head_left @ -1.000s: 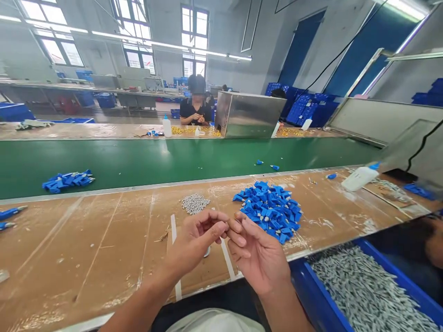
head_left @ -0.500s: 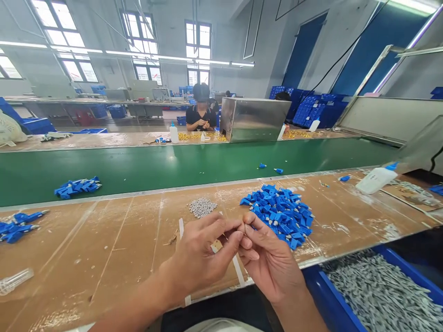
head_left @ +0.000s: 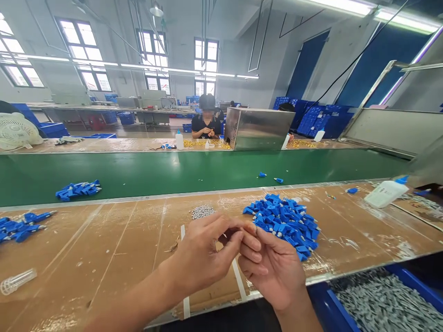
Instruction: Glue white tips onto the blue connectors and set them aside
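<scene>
1. Left hand [head_left: 200, 258] and right hand [head_left: 273, 272] meet fingertip to fingertip above the desk [head_left: 104, 258]; both grips pinched shut on something too small to identify.
2. Blue parts pile [head_left: 285, 223] lies just beyond.
3. Bin [head_left: 380, 304] is cut off at the frame's lower right.
</scene>
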